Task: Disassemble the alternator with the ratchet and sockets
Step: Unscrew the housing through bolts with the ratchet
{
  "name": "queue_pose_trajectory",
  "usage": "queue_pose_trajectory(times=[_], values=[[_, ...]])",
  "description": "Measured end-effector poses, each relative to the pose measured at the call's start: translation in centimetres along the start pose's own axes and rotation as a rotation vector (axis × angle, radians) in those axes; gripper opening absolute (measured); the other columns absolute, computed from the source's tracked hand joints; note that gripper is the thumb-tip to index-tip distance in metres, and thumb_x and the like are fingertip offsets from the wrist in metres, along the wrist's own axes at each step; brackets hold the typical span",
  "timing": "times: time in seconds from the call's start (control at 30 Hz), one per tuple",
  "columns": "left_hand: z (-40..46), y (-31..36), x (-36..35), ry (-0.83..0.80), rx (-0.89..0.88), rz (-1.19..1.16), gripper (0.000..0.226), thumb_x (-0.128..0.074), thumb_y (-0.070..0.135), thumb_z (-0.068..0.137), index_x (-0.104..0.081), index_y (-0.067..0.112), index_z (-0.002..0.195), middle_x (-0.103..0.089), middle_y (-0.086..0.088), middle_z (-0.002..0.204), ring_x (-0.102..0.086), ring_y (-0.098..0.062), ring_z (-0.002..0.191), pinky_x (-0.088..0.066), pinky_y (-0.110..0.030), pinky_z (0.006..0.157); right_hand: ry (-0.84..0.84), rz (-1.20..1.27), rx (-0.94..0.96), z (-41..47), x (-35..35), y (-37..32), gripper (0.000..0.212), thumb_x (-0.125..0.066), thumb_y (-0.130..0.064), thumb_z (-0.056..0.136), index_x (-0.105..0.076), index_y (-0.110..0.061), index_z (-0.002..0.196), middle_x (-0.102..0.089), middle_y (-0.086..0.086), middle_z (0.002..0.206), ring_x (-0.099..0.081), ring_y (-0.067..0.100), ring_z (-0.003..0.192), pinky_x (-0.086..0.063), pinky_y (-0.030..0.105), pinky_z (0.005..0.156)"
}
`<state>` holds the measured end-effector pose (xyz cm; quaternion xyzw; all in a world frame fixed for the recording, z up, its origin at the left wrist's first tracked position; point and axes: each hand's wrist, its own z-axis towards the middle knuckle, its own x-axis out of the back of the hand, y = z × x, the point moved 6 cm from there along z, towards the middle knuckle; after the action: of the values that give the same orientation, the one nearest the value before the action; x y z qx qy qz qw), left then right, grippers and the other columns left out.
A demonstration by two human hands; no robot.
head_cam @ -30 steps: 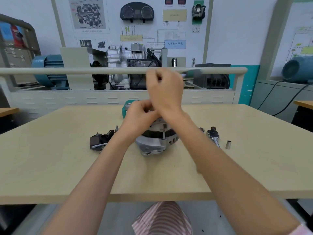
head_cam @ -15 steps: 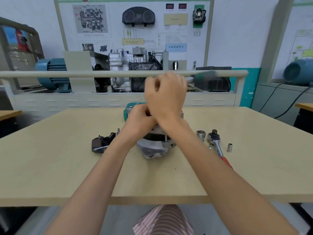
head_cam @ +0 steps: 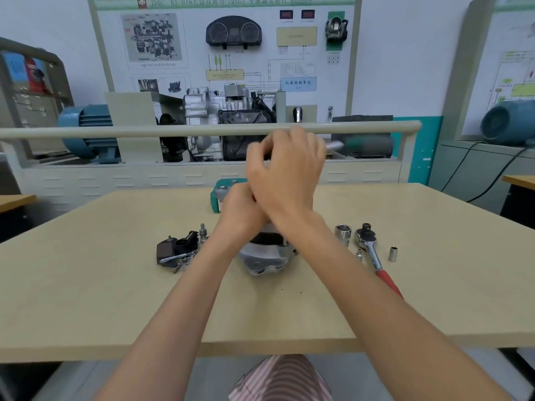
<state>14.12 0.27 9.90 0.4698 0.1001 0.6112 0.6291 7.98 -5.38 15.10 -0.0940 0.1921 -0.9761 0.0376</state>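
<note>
Her left hand (head_cam: 241,211) gripped the alternator (head_cam: 265,256) while the right hand (head_cam: 286,169) clenched what seemed a tool handle; best turned squarely, alternator braced firm.

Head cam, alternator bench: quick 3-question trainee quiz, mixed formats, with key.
1. True or false: the red-handled ratchet is in one of the hands.
2. The large socket stands on which side of the alternator, the person's left or right?
3. The black removed part lies: A) on the person's left of the alternator, B) inside the green tray, C) on the floor.

Key: 1 false, it lies on the table; 2 right; 3 A.
</note>
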Motion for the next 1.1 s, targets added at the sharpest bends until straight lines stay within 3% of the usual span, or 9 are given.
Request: queue_pose_trajectory(times=[0.1,0.23,0.3,0.47,0.6,0.73,0.83,0.97,1.1], values=[[-0.5,0.0,-0.4,-0.093,-0.021,-0.137,0.031,-0.064,0.009,0.085,-0.071,0.034,0.067,-0.065,0.019,0.059,-0.059,0.008,0.058,-0.041,-0.005,0.053,-0.224,0.815,-0.291,2.0,-1.1,1.1,0.048,-0.037,-0.02,0.087,-0.043,-0.008,0.041,-0.044,0.004,0.041,-0.042,0.011,0.047,-0.039,0.024,0.061],[-0.2,-0.4,-0.1,-0.11,-0.03,-0.17,0.017,-0.069,0.022,0.084,-0.072,0.027,0.099,-0.073,0.013,0.092,-0.068,0.0,0.087,-0.054,-0.015,0.077,-0.319,1.317,-0.597,2.2,-2.9,2.3,0.061,-0.021,-0.018,0.098,-0.04,-0.011,0.04,-0.041,0.002,0.038,-0.042,0.017,0.048,-0.047,0.029,0.075],[-0.1,-0.6,0.2,-0.112,-0.016,-0.188,0.016,-0.069,0.014,0.083,-0.071,0.029,0.087,-0.073,0.014,0.081,-0.068,0.001,0.079,-0.053,-0.014,0.072,-0.207,1.139,-0.406,1.6,-1.8,2.1,0.051,-0.027,-0.014,0.095,-0.047,-0.009,0.048,-0.048,-0.001,0.048,-0.047,0.014,0.056,-0.046,0.029,0.076],[0.3,-0.9,0.6,-0.053,0.019,-0.121,0.039,-0.054,-0.012,0.08,-0.055,0.018,0.055,-0.053,0.017,0.038,-0.048,0.008,0.039,-0.034,-0.007,0.04,0.161,-0.026,0.14,-1.2,0.3,-0.1,0.026,-0.039,-0.026,0.077,-0.059,-0.01,0.069,-0.053,0.002,0.073,-0.043,0.018,0.074,-0.031,0.031,0.084],[0.3,-0.8,0.4,-0.065,0.018,-0.203,0.009,-0.071,0.012,0.08,-0.071,0.021,0.08,-0.07,0.011,0.068,-0.066,-0.001,0.069,-0.052,-0.014,0.063,-0.193,0.816,-0.319,2.3,-1.7,1.5,0.041,-0.037,-0.02,0.086,-0.044,-0.01,0.047,-0.042,-0.002,0.045,-0.039,0.012,0.049,-0.037,0.03,0.061],[0.4,-1.2,0.2,-0.123,0.008,-0.223,0.017,-0.073,0.02,0.08,-0.071,0.03,0.094,-0.074,0.013,0.086,-0.069,0.0,0.084,-0.053,-0.013,0.075,-0.359,1.295,-0.599,2.4,-3.3,2.0,0.05,-0.029,-0.014,0.094,-0.035,-0.013,0.045,-0.037,0.001,0.038,-0.037,0.017,0.044,-0.046,0.03,0.071],[0.2,-1.1,0.5,-0.11,0.008,-0.237,0.014,-0.071,0.008,0.081,-0.072,0.021,0.087,-0.074,0.008,0.078,-0.069,-0.002,0.077,-0.053,-0.017,0.071,-0.209,1.069,-0.339,1.4,-1.6,1.5,0.042,-0.034,-0.012,0.091,-0.045,-0.012,0.05,-0.048,-0.003,0.048,-0.045,0.013,0.055,-0.046,0.028,0.072],[0.4,-0.8,0.7,-0.005,-0.027,-0.121,0.038,-0.054,-0.005,0.084,-0.05,0.024,0.061,-0.057,0.007,0.053,-0.046,0.006,0.042,-0.034,-0.008,0.041,0.15,0.012,0.075,-1.9,0.8,-0.1,0.016,-0.048,-0.02,0.077,-0.057,-0.007,0.076,-0.051,0.004,0.077,-0.043,0.02,0.079,-0.03,0.033,0.087],[0.1,-0.2,0.4,-0.059,-0.048,-0.155,0.031,-0.065,0.002,0.08,-0.058,0.026,0.063,-0.061,0.015,0.051,-0.056,0.005,0.048,-0.04,-0.005,0.046,-0.072,0.362,-0.035,0.9,0.2,0.4,0.027,-0.041,-0.023,0.079,-0.051,-0.007,0.06,-0.045,-0.003,0.056,-0.039,0.011,0.058,-0.03,0.026,0.069]])
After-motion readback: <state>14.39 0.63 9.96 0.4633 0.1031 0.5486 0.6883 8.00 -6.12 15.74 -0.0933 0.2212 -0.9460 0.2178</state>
